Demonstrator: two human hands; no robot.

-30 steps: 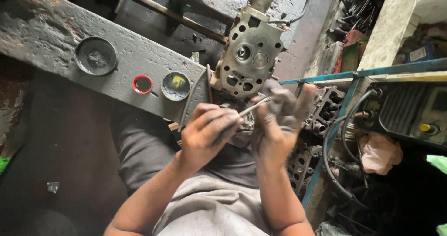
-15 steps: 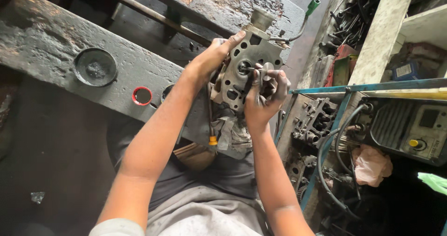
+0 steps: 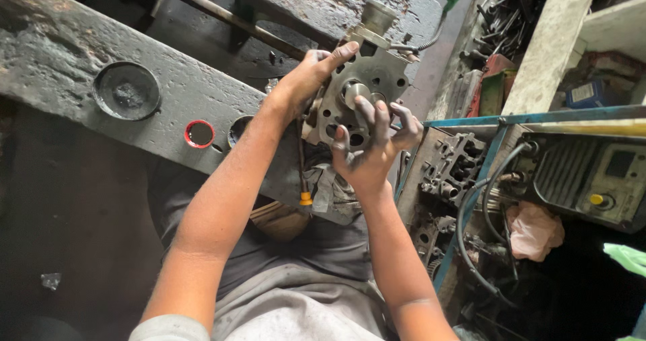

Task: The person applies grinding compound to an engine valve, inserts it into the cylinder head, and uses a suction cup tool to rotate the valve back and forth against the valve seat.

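1. Currently, a grey metal cylinder head [image 3: 363,89] is held upright above the grimy workbench [image 3: 60,52].
2. Its left edge is gripped by the left hand [image 3: 306,82].
3. Its face is pressed by the right hand [image 3: 370,146], fingers [image 3: 367,116] spread open.

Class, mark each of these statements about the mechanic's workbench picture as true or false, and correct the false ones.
1. Both hands are on the grey metal engine part. True.
2. The left hand holds a hammer. False: it grips the part's left edge.
3. The right hand has its fingers spread on the part's face. True.
4. The red-rimmed hole is in the floor. False: it is in the worn metal bench.
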